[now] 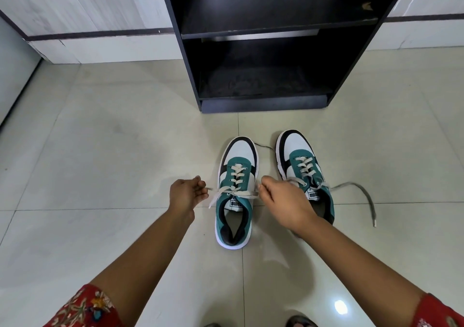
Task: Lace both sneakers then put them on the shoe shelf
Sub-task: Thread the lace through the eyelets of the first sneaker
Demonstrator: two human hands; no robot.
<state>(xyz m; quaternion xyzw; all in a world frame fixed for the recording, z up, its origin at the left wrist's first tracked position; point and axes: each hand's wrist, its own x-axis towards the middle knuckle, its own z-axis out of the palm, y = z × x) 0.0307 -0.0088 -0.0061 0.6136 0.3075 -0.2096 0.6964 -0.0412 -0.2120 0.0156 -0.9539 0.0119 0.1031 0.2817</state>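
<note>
tile floor (100, 150): two sneakers (236, 191), two hands (185, 196) pinching laces (226, 193).

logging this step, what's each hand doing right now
Left hand: closed, pinching one end of the left sneaker's lace.
Right hand: closed, pinching the other end of that lace.

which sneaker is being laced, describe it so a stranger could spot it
Find the dark shoe shelf standing on the tiled floor; two green, white and black sneakers sit before it. It is the left sneaker, between the left hand and right hand, which pull its lace ends apart.
</note>
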